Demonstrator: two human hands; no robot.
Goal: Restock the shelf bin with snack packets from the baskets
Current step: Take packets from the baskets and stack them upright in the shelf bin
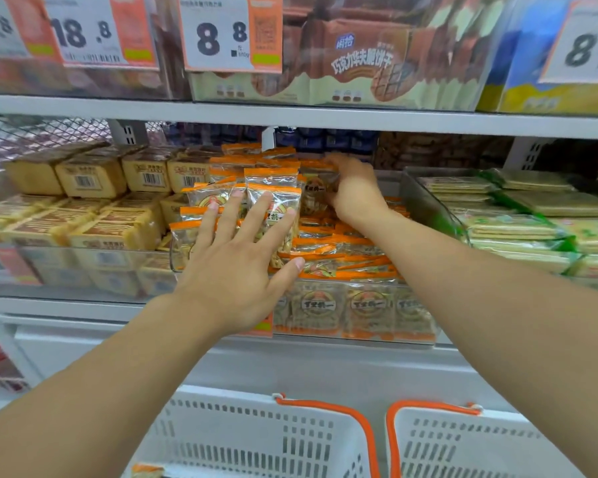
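Snack packets (273,201) with orange sealed ends, heaped in the clear shelf bin (359,334) on the middle shelf, several standing upright toward the back. Left hand (237,267) spread flat, fingers straight, pressing against the upright front packets; gripping nothing. Right hand (354,189) deeper in the bin, fingers curled round one packet (316,188) at the rear of the pile. Two white baskets (256,439) with orange handles below the shelf; one more packet just visible at the bottom edge of the left basket.

Probably light, soft and crinkly, with loose contents that shift; glossy film likely slippery under flat fingers. Best pinched by the flat orange seal or held across the body, not squeezed hard, since the contents look crushable. Upright rows liable to topple forward without a steadying palm.
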